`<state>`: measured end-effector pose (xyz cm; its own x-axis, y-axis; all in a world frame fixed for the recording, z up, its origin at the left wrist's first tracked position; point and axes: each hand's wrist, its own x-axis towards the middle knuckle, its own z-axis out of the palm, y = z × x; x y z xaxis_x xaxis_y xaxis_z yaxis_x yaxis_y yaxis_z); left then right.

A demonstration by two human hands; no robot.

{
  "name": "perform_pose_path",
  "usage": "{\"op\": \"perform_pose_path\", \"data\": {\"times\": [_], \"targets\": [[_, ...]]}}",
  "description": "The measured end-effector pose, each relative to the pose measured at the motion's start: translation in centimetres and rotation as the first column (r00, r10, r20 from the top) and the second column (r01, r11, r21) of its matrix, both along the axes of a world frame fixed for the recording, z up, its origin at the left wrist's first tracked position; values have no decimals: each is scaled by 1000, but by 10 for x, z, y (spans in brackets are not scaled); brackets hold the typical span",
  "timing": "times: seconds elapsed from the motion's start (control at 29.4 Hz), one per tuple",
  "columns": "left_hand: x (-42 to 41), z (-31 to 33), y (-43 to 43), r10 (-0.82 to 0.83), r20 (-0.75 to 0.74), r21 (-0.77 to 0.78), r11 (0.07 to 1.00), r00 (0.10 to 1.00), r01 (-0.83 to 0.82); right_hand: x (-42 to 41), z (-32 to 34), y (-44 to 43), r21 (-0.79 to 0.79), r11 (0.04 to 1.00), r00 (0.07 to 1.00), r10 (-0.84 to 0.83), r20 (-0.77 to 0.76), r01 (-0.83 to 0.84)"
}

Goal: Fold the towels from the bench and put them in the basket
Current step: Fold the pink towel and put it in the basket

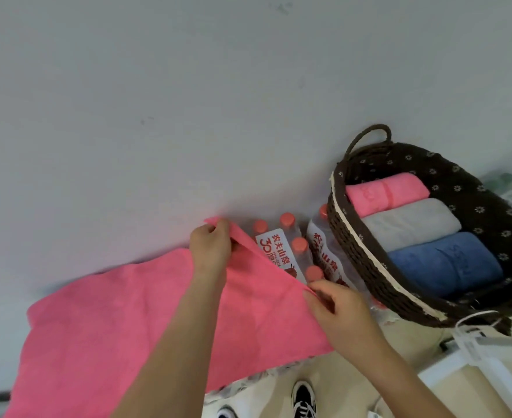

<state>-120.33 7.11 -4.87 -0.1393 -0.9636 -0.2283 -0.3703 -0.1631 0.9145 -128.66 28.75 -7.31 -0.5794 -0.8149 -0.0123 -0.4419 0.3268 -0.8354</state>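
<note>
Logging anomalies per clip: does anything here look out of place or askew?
Only the dark brown woven basket: it sits tilted, apparently propped against shrink-wrapped packs of red-capped water bottles. The three rolled towels inside lie neatly, and nothing looks spilled or damaged.

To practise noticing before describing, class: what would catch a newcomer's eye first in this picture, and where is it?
The big pink towel fills the lower left, its right edge pinched by the left hand and the right hand. At right, a dark basket holds a pink roll, a grey roll and a blue roll.
</note>
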Motion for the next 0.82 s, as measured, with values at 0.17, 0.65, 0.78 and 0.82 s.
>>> {"op": "perform_pose_path", "data": {"times": [0.17, 0.65, 0.78, 0.82], "targets": [[-49, 11, 12, -234, -90, 2, 972, 968, 235, -2, -1, 16, 165, 970, 983, -170, -62, 178], [-108, -17, 26, -344, -9, 145, 929, 939, 341, 0, -23, 36, 213, 844, 486, -470, 737, 493], [-114, -20, 22, -351, 45, 150, 928, 935, 341, -1, -24, 38, 277, 758, 223, -483, 847, 591], [-116, -22, 21, -353, 71, 140, 929, 933, 341, 0, -24, 39, 283, 726, 175, -485, 857, 627]]}}
